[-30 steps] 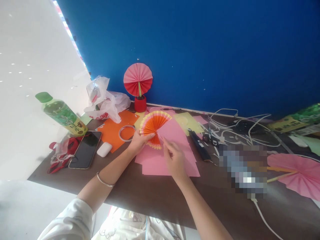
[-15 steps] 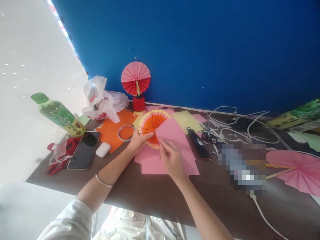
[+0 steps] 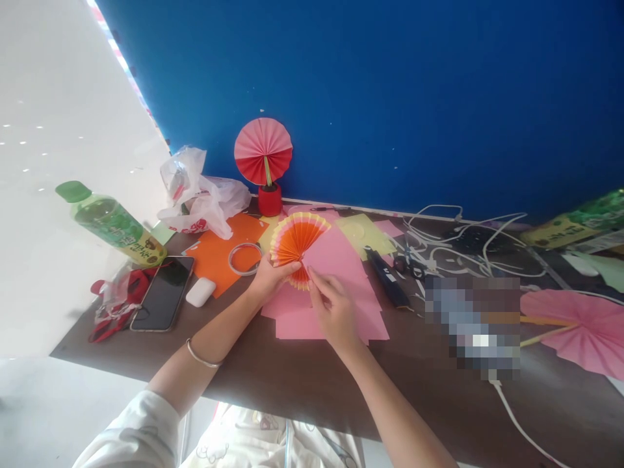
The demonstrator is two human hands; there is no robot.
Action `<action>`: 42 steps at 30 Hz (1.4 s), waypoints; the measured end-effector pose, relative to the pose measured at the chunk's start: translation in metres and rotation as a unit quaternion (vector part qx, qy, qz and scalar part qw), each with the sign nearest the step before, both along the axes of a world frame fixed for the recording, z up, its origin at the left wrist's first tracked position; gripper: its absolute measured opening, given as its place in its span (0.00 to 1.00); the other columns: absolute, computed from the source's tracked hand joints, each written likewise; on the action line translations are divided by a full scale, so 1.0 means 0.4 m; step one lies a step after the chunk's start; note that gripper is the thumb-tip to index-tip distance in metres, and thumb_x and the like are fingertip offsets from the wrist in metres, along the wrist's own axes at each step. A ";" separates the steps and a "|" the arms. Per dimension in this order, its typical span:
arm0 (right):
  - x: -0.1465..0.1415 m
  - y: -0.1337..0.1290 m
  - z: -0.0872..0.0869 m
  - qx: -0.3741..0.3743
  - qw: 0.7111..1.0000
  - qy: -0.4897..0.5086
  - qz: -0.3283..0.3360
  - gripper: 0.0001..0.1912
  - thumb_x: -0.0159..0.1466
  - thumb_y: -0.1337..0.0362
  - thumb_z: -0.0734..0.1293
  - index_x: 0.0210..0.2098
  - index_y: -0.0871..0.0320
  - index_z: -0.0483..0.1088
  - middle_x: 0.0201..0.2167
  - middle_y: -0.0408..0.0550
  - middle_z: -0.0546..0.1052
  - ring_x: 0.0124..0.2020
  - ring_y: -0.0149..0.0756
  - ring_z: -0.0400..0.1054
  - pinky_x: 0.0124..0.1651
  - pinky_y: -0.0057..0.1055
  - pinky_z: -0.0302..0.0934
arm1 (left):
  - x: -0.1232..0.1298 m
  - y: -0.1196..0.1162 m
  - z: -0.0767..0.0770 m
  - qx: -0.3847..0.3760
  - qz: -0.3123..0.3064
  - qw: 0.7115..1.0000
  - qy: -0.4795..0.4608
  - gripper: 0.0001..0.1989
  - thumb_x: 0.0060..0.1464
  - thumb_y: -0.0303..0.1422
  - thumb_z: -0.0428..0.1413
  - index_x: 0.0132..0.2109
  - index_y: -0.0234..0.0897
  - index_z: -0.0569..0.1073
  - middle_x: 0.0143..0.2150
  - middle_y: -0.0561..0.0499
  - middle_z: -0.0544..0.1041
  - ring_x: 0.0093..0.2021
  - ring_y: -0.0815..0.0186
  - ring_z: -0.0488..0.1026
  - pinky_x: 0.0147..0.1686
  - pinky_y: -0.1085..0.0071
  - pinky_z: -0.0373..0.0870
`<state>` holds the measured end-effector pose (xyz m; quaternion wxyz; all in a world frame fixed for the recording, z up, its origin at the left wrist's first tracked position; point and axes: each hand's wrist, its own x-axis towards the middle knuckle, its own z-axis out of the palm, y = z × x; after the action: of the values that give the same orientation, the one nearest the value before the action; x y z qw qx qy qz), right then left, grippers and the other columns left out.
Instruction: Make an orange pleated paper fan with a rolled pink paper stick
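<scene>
An orange pleated paper fan [image 3: 298, 235] with a pink and yellow edge is spread in a part circle above the pink paper [image 3: 344, 286]. My left hand [image 3: 275, 273] grips it from the left, thumb pressed near its centre. Close to the fan's lower right edge, my right hand [image 3: 334, 305] has its thumb and forefinger pinched together. What those fingertips hold, if anything, is too small to make out. Behind stands a finished-looking round pink and red paper fan [image 3: 263, 151] in a small red pot [image 3: 270, 200].
Left are a green-capped bottle [image 3: 114, 224], a phone [image 3: 163, 294], a white earphone case [image 3: 201, 292], orange paper [image 3: 227, 250] and a plastic bag [image 3: 205, 201]. Right are a dark cutter-like tool [image 3: 387, 279], scissors [image 3: 410, 266], white cables [image 3: 458, 263] and a pink paper fan [image 3: 580, 325].
My right hand has shifted very slightly left at the fan's lower right edge. The left hand keeps its grip. The whole view has moved a little.
</scene>
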<state>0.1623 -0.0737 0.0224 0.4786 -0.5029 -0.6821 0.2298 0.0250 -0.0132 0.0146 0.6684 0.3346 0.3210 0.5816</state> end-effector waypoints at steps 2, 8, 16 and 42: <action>-0.003 -0.003 0.003 0.003 1.000 -0.003 0.000 0.18 0.64 0.63 0.57 0.52 0.53 0.67 0.31 0.48 0.69 0.24 0.29 0.62 0.29 0.29 0.64 | 0.001 -0.001 -0.001 0.005 0.007 1.000 0.009 0.21 0.31 0.31 0.67 0.37 0.33 0.73 0.34 0.48 0.78 0.37 0.60 0.75 0.44 0.63 0.69; -0.006 -0.009 0.005 0.016 1.000 0.006 0.011 0.18 0.64 0.65 0.57 0.53 0.53 0.66 0.32 0.48 0.69 0.26 0.29 0.64 0.29 0.27 0.65 | 0.007 -0.005 -0.001 0.011 0.015 1.000 0.018 0.20 0.34 0.32 0.67 0.37 0.33 0.73 0.36 0.47 0.78 0.39 0.60 0.75 0.43 0.64 0.69; -0.003 -0.004 0.000 -0.021 0.997 0.069 0.031 0.17 0.64 0.65 0.58 0.51 0.52 0.67 0.31 0.45 0.67 0.22 0.25 0.64 0.25 0.25 0.66 | 0.011 -0.006 -0.002 0.003 0.012 1.000 -0.021 0.19 0.35 0.32 0.66 0.37 0.34 0.72 0.34 0.48 0.78 0.38 0.60 0.76 0.43 0.63 0.70; 0.008 0.014 -0.011 0.192 0.959 -0.194 -0.071 0.16 0.62 0.70 0.59 0.48 0.61 0.68 0.33 0.53 0.77 0.33 0.37 0.72 0.36 0.32 0.70 | 0.028 -0.027 -0.003 0.009 0.089 0.994 0.067 0.18 0.36 0.34 0.66 0.37 0.34 0.74 0.35 0.48 0.77 0.36 0.63 0.74 0.41 0.66 0.70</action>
<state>0.1654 -0.0680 0.0180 0.4398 -0.4833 -0.7558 -0.0421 0.0364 -0.0242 0.0135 0.5880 0.3491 0.3881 0.6178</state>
